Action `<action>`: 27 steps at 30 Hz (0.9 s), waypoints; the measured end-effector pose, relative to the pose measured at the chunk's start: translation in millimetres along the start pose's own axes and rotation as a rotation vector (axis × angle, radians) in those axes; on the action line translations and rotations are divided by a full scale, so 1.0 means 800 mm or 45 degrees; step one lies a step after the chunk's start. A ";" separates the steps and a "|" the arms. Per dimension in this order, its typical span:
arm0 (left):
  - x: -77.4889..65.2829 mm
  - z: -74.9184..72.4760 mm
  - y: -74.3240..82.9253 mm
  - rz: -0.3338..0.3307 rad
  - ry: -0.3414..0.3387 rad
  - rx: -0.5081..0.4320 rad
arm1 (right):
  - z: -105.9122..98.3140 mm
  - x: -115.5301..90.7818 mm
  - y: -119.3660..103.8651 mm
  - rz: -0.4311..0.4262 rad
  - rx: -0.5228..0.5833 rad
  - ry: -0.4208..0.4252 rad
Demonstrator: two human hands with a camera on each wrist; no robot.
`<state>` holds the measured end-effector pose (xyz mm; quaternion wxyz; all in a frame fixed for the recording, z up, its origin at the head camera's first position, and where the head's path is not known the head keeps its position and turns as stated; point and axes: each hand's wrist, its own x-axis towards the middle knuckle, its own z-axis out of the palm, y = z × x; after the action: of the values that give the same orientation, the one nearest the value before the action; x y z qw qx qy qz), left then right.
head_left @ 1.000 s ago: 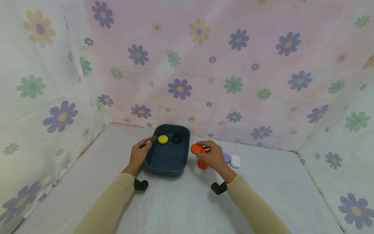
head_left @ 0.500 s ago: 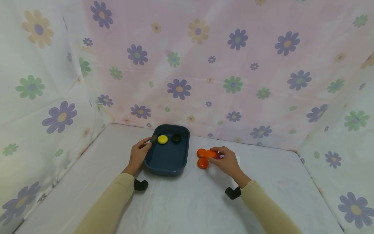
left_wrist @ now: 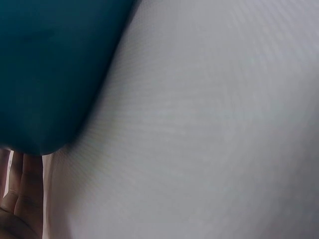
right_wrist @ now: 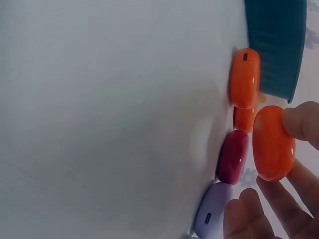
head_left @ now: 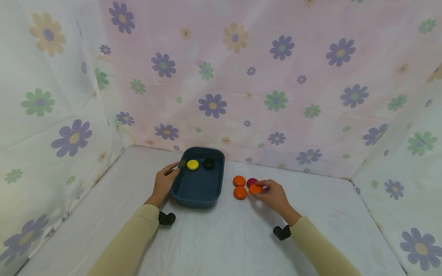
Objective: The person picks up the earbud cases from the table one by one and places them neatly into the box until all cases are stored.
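In the head view my left hand (head_left: 165, 181) grips the left rim of a dark blue rectangular dish (head_left: 197, 191). A yellow round case (head_left: 192, 165) and a black round case (head_left: 208, 163) lie in its far half. My right hand (head_left: 274, 196) pinches a glossy orange round case (head_left: 256, 189), held above the cloth between thumb and fingers in the right wrist view. Beside it two more orange cases (head_left: 240, 193) lie on the table, and a crimson one (head_left: 252, 183) is partly covered by the held case. A lilac case (right_wrist: 213, 209) shows in the right wrist view.
White cloth (head_left: 207, 241) covers the table. Flower-printed curtains (head_left: 241, 96) stand at the back and both sides. The lilac case carries a small dark slot, as does one orange case on the table. Each wrist wears a black camera mount (head_left: 282, 232).
My right hand has moved right, away from the dish and slightly nearer to me. The crimson case has come into view; the lilac and white ones are now hidden in the head view.
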<state>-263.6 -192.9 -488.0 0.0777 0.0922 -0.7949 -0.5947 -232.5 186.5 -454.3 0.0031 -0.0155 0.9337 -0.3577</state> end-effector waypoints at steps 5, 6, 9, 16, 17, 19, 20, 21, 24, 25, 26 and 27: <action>0.000 0.000 0.000 -0.003 0.004 -0.003 | 0.003 0.000 0.006 0.042 -0.011 -0.022; 0.000 0.000 0.000 -0.004 0.005 -0.006 | 0.004 0.000 0.007 0.046 -0.009 -0.028; 0.000 -0.001 0.000 -0.003 0.004 -0.011 | 0.006 0.001 0.009 0.038 -0.006 -0.035; 0.001 0.000 -0.001 0.002 0.004 -0.004 | 0.011 0.002 0.011 0.048 -0.022 -0.032; 0.001 0.000 -0.001 0.004 0.005 -0.004 | 0.012 0.002 0.011 0.051 -0.024 -0.032; 0.001 0.000 -0.001 0.007 0.005 -0.003 | 0.013 0.002 0.012 0.045 -0.036 -0.035; 0.001 0.000 -0.001 0.008 0.004 -0.002 | 0.014 0.002 0.012 0.042 -0.039 -0.037; 0.001 0.000 -0.001 0.012 0.002 -0.002 | 0.014 0.002 0.012 0.035 -0.041 -0.039; 0.001 0.000 -0.001 0.013 0.003 -0.008 | 0.016 0.003 0.013 0.026 -0.043 -0.043; 0.001 0.000 -0.002 0.014 0.005 -0.011 | 0.016 0.003 0.012 0.018 -0.044 -0.042; 0.001 0.000 -0.002 0.016 0.004 -0.011 | 0.017 0.003 0.013 0.011 -0.046 -0.039; 0.001 0.000 -0.002 0.017 0.002 -0.012 | 0.017 0.002 0.013 0.002 -0.052 -0.036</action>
<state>-264.4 -193.3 -489.8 0.0828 0.0869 -0.7926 -0.5978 -234.4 184.7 -471.4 0.0163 -0.0197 0.9407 -0.3381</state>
